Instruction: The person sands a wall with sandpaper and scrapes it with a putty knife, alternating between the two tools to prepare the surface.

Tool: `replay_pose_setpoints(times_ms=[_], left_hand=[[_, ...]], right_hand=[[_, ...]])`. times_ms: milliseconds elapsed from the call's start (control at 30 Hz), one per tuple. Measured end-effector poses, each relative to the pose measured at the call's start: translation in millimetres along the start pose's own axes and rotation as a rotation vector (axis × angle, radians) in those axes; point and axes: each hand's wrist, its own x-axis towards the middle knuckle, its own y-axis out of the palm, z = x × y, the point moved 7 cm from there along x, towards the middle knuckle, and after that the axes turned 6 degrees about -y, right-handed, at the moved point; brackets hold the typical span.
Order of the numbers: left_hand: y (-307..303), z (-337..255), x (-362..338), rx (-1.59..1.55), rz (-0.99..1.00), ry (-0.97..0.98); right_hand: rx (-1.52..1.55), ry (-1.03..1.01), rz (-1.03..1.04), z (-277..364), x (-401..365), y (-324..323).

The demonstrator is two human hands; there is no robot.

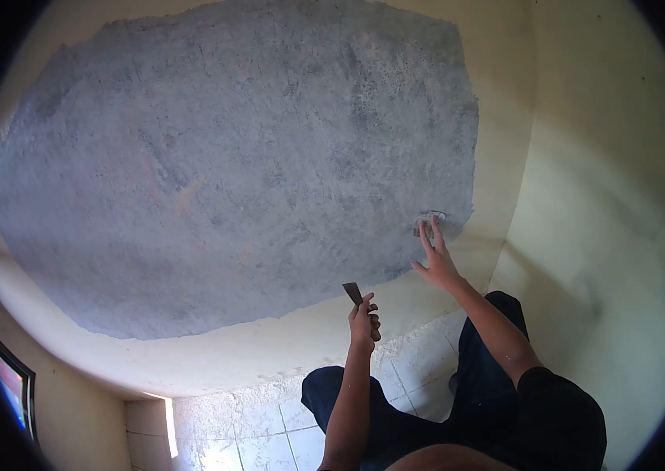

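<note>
My left hand (364,322) is closed around the handle of a scraper (353,293), whose flat dark blade points up in front of the wall's lower part. Up and to the right, my right hand (438,263) reaches to the wall with fingers spread. Its fingertips press a small whitish-grey piece (429,221), which I cannot make out exactly, flat on the wall. That spot lies near the lower right edge of a large rough grey patch (269,157), bordered by cream paint.
A side wall (607,173) meets the patched wall at a corner on the right. Pale debris lies on the tiled floor (266,451) along the wall's foot. A dark-framed object (30,400) is at the lower left. My bent knees are below my hands.
</note>
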Motion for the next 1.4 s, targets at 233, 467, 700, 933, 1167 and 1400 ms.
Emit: replay_pose_setpoints(times_ms=[233, 467, 700, 933, 1167, 1400], left_hand=[[-9, -4, 7, -0.033, -0.047, 0.022], [-17, -16, 5, -0.023, -0.097, 0.046], [-35, -26, 13, 0.068, -0.161, 0.137], [-62, 3, 28, -0.063, -0.208, -0.005], [-48, -31, 1, 0.051, -0.280, 0.200], [-64, -11, 16, -0.031, -0.335, 0.128]], right_hand=[[-0.030, 0.036, -0.010, 2, -1, 2], [-0.129, 0.073, -0.214, -6, 22, 7], [-0.136, -0.140, -0.608, 18, 164, -149], [-0.247, -0.302, -0.661, 45, 210, -202], [-0.288, -0.314, -0.437, 16, 139, -127], [-0.221, -0.383, -0.703, 64, 262, -275]])
